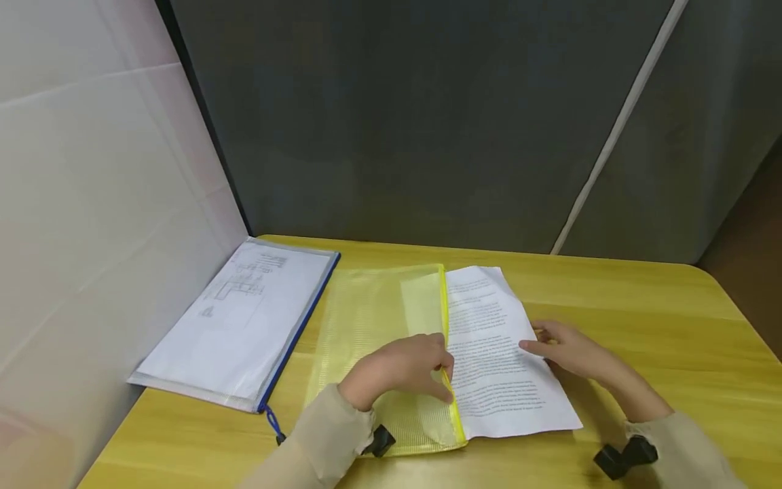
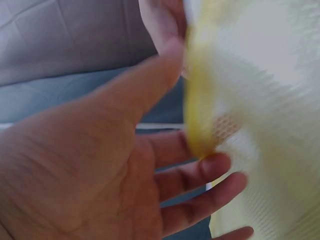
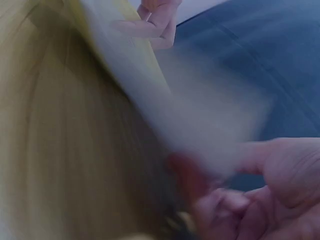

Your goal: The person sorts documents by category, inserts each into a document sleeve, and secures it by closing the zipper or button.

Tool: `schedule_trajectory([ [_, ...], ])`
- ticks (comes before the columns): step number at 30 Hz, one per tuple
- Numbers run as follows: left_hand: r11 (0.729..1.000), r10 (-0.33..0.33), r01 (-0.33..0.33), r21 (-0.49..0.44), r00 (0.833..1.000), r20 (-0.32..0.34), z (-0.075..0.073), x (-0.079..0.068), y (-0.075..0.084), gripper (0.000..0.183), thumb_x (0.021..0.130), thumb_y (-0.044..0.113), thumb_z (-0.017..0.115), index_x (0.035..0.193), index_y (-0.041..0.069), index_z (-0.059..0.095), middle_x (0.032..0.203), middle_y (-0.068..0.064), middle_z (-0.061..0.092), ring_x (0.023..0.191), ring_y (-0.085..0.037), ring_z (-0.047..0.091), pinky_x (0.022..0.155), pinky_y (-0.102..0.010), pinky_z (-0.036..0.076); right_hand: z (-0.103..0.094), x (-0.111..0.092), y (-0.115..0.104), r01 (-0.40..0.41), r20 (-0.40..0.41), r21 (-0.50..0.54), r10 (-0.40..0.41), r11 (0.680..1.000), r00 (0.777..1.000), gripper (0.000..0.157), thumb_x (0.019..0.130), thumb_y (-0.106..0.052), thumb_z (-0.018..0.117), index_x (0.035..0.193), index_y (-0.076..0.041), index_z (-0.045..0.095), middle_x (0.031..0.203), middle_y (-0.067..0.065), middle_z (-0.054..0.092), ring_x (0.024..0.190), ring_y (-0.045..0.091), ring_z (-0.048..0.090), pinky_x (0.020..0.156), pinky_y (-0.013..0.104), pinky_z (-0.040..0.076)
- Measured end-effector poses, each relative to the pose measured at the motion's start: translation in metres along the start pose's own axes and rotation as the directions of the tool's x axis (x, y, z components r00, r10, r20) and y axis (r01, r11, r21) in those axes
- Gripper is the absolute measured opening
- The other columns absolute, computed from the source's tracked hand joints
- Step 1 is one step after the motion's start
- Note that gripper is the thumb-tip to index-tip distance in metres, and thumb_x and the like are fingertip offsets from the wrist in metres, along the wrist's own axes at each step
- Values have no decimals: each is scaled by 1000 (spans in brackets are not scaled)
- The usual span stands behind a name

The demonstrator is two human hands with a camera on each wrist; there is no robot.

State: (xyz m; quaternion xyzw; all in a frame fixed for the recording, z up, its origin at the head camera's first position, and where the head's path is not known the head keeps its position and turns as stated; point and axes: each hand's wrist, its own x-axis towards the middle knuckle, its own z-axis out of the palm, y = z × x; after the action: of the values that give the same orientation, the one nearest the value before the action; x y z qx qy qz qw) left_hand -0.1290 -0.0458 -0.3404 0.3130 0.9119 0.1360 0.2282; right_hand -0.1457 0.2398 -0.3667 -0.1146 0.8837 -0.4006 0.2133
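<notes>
A translucent yellow mesh zip pouch [image 1: 366, 305] lies flat with its bright yellow zip edge on the right. My left hand [image 1: 411, 365] is over the pouch and grips that edge between thumb and fingers; the left wrist view shows fingertips [image 2: 216, 167] at the yellow edge. A printed sheet of paper [image 1: 497, 370] extends from the pouch's right side, its left part inside the mesh. At the sheet's right edge, my right hand [image 1: 568, 350] pinches the paper between thumb and fingers. In the right wrist view the paper [image 3: 195, 115] is blurred and its held edge lifted.
On the left of the wooden table [image 1: 647, 326] lies a clear pouch [image 1: 238, 326] with a blue zip edge and a drawing inside. Its blue pull cord [image 1: 273, 422] hangs toward the front. A white wall [image 1: 110, 204] borders the left and a dark panel [image 1: 397, 122] the back.
</notes>
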Motion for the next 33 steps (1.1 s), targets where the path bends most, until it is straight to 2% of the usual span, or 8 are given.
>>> schedule_trajectory([
  [2,997,-48,50,53,998,-33,4,0,6,26,87,48,73,82,23,69,89,9,51,75,-7,47,61,-22,43,0,6,15,-31,112,216,7,976,994,57,101,-25,58,137,16,40,106,14,72,85,23,71,72,33,59],
  [4,990,-88,96,104,993,-75,8,1,11,27,89,48,69,78,23,66,88,9,51,75,-7,48,58,-24,44,3,8,25,-49,191,411,-33,910,981,52,102,-18,55,137,17,39,100,6,76,81,19,74,69,29,60],
  [8,977,-125,146,154,983,-136,14,3,21,23,91,29,62,71,18,59,90,5,49,71,-9,45,52,-24,43,12,6,27,-21,196,574,-113,818,974,52,103,-12,51,142,18,31,99,-2,76,83,15,75,68,28,61],
  [11,973,-125,154,171,978,-167,18,5,27,22,93,24,58,74,14,59,95,1,51,72,-11,46,52,-25,44,20,5,19,0,145,587,-105,810,984,56,103,-12,51,144,18,26,98,-3,75,82,14,74,68,28,61],
  [14,958,-155,194,209,969,-192,21,7,32,20,96,28,57,90,10,65,102,0,53,78,-13,49,55,-27,46,25,6,14,0,129,592,-95,806,987,58,104,-13,50,146,18,24,100,-4,75,85,14,74,71,30,61],
  [19,917,-241,297,267,945,-222,22,7,35,26,97,27,58,112,6,65,102,-2,46,80,-14,45,54,-26,47,24,4,13,-16,166,612,-109,791,980,53,105,-16,47,143,18,30,103,-6,74,90,13,73,73,30,61],
  [27,894,-184,319,314,902,-390,25,13,45,24,95,21,61,112,4,65,106,-1,47,79,-12,47,50,-24,50,38,16,4,-13,132,616,-87,788,987,58,107,-18,45,150,14,23,108,-6,70,94,10,70,79,29,59],
  [33,885,-177,335,325,886,-429,32,21,57,31,96,25,64,119,4,63,113,-1,45,83,-12,49,51,-21,50,50,24,1,-25,135,650,-83,759,987,59,107,-17,42,153,11,18,114,-2,67,99,9,68,82,31,59],
])
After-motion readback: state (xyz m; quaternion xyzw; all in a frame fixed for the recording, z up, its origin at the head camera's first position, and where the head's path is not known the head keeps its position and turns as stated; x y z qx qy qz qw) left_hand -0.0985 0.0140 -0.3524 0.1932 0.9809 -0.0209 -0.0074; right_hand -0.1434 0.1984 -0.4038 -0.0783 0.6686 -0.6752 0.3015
